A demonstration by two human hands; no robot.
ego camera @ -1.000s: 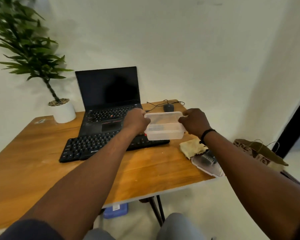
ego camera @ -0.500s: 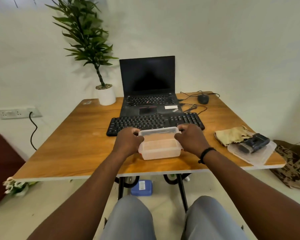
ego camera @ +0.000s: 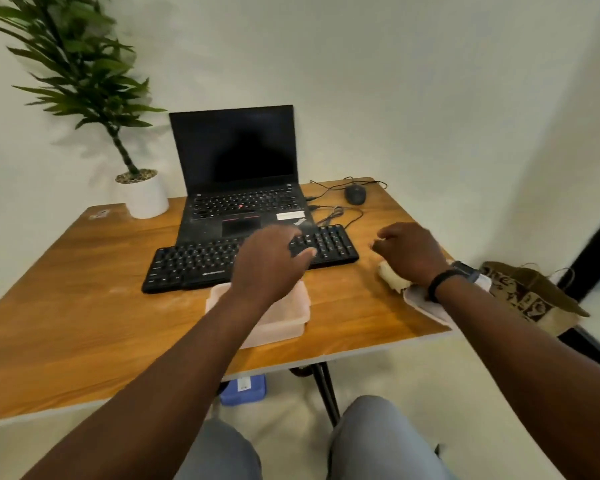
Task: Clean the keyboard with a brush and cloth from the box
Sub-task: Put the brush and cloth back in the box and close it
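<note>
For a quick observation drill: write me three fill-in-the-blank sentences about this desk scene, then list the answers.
1. The external keyboard lies directly in front of the open ____.
2. The clear plastic box sits on the wooden ____, partly hidden by the left hand.
3. The right hand wears a black ____ at the wrist.

Missing words: laptop; table; band

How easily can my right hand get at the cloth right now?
Probably easily. The right hand hovers right over the cloth near the table's right edge, with nothing between them. Its wrist hides part of the cloth and the lid beside it.
</note>
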